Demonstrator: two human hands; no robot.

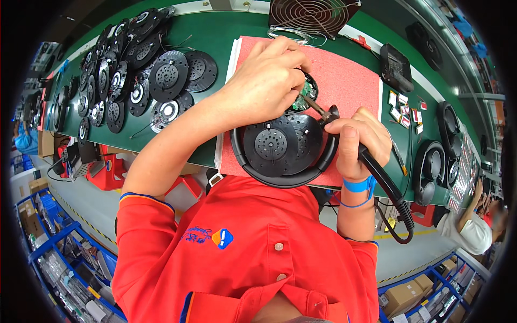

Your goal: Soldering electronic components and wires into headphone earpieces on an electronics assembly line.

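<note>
"What might go wrong?"

"The right hand (362, 142) is wrapped around a soldering iron (381, 177), its tip by the green circuit board (301, 103). If it slips while hot, it could burn the left hand (269, 78), curled close by. I can't tell what those fingertips grip."

"Where's the board?"

"Over the pink mat (344, 70), between the tabletop's (226, 27) near and far edges. Black speaker plates (168, 75) crowd the left end. A fan (311, 13) stands by the far edge; blue shelves (51, 240) are past the near one."

Black soldering iron (380, 173), black headphones (273, 146), green circuit board (300, 103), pink mat (344, 72)
</note>
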